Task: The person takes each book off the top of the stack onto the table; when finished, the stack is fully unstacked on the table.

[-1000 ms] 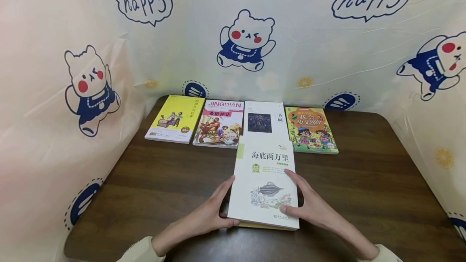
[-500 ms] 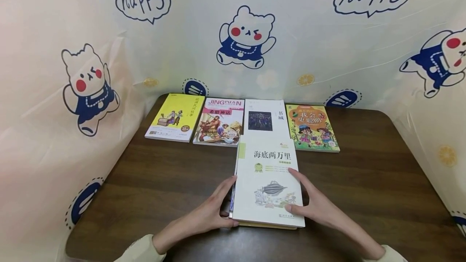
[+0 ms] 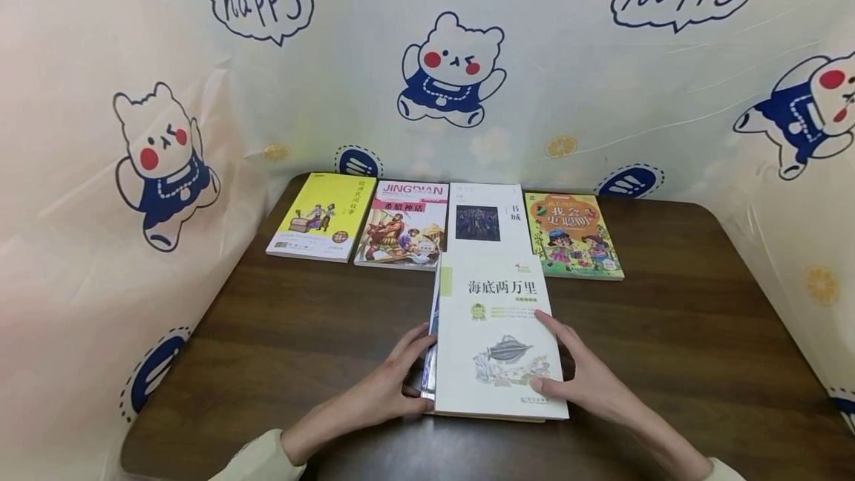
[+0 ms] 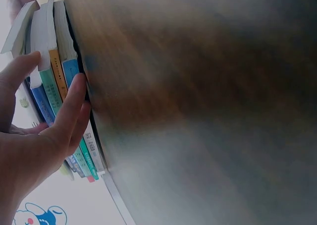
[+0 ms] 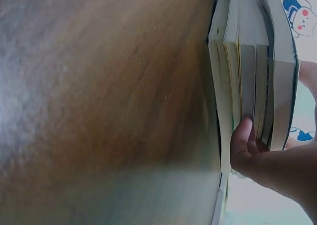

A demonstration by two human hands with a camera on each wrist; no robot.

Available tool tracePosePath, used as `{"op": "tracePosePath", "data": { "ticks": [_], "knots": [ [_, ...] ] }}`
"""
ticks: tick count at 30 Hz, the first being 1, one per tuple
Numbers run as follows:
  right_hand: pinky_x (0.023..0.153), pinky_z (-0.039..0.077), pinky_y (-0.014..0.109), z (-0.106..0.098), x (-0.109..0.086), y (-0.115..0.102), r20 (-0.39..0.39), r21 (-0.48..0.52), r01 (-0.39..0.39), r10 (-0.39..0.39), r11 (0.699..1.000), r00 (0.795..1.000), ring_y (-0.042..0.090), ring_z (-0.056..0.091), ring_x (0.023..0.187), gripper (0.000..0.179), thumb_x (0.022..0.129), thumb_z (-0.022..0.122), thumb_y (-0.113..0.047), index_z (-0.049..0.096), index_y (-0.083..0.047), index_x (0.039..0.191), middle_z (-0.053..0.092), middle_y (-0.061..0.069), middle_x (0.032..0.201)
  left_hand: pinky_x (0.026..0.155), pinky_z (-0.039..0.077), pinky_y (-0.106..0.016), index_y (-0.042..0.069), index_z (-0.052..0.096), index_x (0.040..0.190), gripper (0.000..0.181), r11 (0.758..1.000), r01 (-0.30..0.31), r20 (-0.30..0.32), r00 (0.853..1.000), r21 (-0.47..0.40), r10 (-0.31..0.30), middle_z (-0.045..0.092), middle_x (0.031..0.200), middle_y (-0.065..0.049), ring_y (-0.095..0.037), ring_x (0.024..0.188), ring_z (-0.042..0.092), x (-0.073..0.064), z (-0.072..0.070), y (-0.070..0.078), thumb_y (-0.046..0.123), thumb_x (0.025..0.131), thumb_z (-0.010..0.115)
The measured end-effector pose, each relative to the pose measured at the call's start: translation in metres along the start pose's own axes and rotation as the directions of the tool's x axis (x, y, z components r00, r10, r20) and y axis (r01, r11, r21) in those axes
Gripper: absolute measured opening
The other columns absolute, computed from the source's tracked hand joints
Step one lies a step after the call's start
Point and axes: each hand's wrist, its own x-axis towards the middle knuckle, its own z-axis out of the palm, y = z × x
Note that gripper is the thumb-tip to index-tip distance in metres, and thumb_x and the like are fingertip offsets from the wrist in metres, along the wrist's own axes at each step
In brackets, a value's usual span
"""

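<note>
1. The white "海底两万里" book tops a stack of books midway across the wooden tabletop, short of its far edge.
2. The left hand, fingers spread, touches the stack's left side; the right hand rests spread thumb and forefinger on the top cover, other fingers against page edges.
3. Dark wood stretches to the tabletop's left and right edges.
4. Since half a second ago, the top book has shifted right, baring more blue book beneath.
5. Along the far edge: yellow storybook, "JINGDIAN" book, white "书城" book, "我会更聪明" book.
</note>
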Motion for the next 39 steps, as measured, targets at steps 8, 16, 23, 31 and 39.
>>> {"op": "tracePosePath", "data": {
  "ticks": [8,16,23,31,39],
  "knots": [
    [0.084,0.044,0.033,-0.003,-0.005,0.002,0.017,0.112,0.033,-0.035,0.993,0.999,0.029,0.047,0.109,0.093,0.078,0.080,-0.030,0.024,-0.032,0.152,0.035,0.014,0.142,0.079,0.053,-0.022,0.011,0.031,0.148,0.082,0.996,-0.002,-0.005,1.000,0.089,0.002,0.013,0.156,-0.018,-0.033,0.128,0.039,0.000,-0.002,-0.001,0.013,0.081,0.077],
    [0.073,0.050,0.028,-0.006,-0.008,0.003,0.058,0.257,0.031,-0.047,0.966,0.997,0.029,0.054,0.105,0.091,0.080,0.079,-0.018,0.024,-0.024,0.152,0.040,0.021,0.140,0.079,0.052,-0.023,0.008,0.030,0.149,0.083,0.995,0.006,0.005,1.000,0.095,-0.007,0.012,0.156,-0.019,-0.034,0.132,0.035,0.000,-0.003,0.000,0.016,0.082,0.078],
    [0.075,0.054,0.033,-0.011,-0.008,0.006,0.083,0.344,-0.027,-0.001,0.939,0.997,0.030,0.058,0.108,0.086,0.083,0.076,-0.014,0.026,-0.026,0.152,0.034,0.021,0.147,0.077,0.052,-0.021,0.010,0.030,0.149,0.083,0.996,0.024,0.009,1.000,0.083,-0.025,0.012,0.156,-0.017,-0.034,0.131,0.035,0.000,-0.003,0.000,0.018,0.082,0.078],
    [0.073,0.055,0.034,-0.017,-0.011,0.003,0.068,0.391,-0.079,0.057,0.917,0.996,0.030,0.065,0.096,0.075,0.088,0.069,-0.016,0.031,-0.027,0.151,0.029,0.022,0.149,0.076,0.052,-0.021,0.010,0.030,0.149,0.083,0.997,0.031,0.013,0.999,0.069,-0.032,0.011,0.156,-0.017,-0.035,0.130,0.037,0.000,-0.003,0.000,0.019,0.082,0.078],
    [0.071,0.056,0.038,-0.022,-0.018,-0.001,0.033,0.499,0.007,-0.027,0.867,0.999,0.034,0.066,0.091,0.075,0.089,0.065,-0.005,0.027,-0.020,0.152,0.029,0.022,0.146,0.081,0.052,-0.025,0.011,0.030,0.149,0.083,0.993,0.028,0.018,0.999,0.113,-0.030,0.013,0.156,-0.017,-0.034,0.133,0.035,0.000,-0.005,0.000,0.024,0.083,0.077]
  ]
}}
